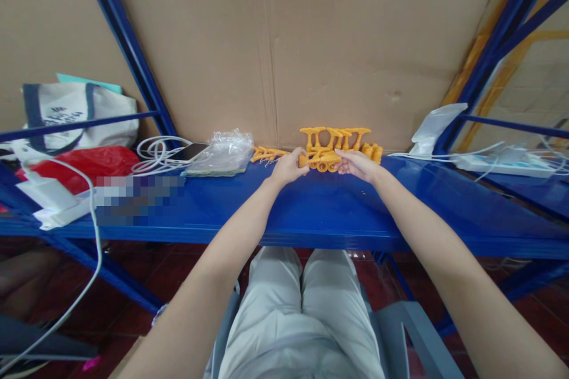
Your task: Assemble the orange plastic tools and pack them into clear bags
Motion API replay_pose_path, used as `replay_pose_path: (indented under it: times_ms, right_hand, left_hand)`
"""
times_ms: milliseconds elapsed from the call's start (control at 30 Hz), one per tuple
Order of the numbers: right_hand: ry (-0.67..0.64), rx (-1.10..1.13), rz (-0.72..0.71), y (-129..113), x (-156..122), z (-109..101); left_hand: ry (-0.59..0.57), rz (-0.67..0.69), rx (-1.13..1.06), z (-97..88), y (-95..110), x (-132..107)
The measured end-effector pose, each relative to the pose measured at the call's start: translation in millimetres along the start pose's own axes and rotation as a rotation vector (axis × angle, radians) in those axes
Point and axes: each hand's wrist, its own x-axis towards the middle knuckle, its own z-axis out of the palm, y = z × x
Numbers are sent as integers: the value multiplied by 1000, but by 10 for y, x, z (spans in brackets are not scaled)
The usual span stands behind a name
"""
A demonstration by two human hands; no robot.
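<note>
A cluster of orange plastic parts (334,141) stands at the back of the blue shelf (311,207), against the cardboard wall. Both hands hold one orange piece (320,160) in front of that cluster. My left hand (288,167) is closed on its left end. My right hand (356,164) pinches its right end with the fingers pressed together. More small orange parts (267,154) lie flat just left of my left hand.
A crumpled clear plastic bag (224,152), a phone (192,151) and coiled white cable (156,154) lie to the left. A tote bag (75,115) and red item (91,161) sit further left. A white power strip (504,163) lies right. Blue rack posts (133,53) flank the cardboard.
</note>
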Motion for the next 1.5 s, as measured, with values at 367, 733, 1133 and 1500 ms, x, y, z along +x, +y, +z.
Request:
replay_pose_path:
  times_ms: [367,733,1133,1500]
  right_hand:
    - [801,-627,-332,166,115,-457]
    - [579,-1226,-27,207,5,-293]
    - [417,-1217,86,339,88,-442]
    - [436,-1080,-43,439,208,-662]
  left_hand:
    - [-52,-480,310,-47,-240,-4]
    - [-117,-512,379,-47,-305,-6]
    - [-123,-533,342,-76,-329,19]
    - [-55,-495,381,-96,-344,-21]
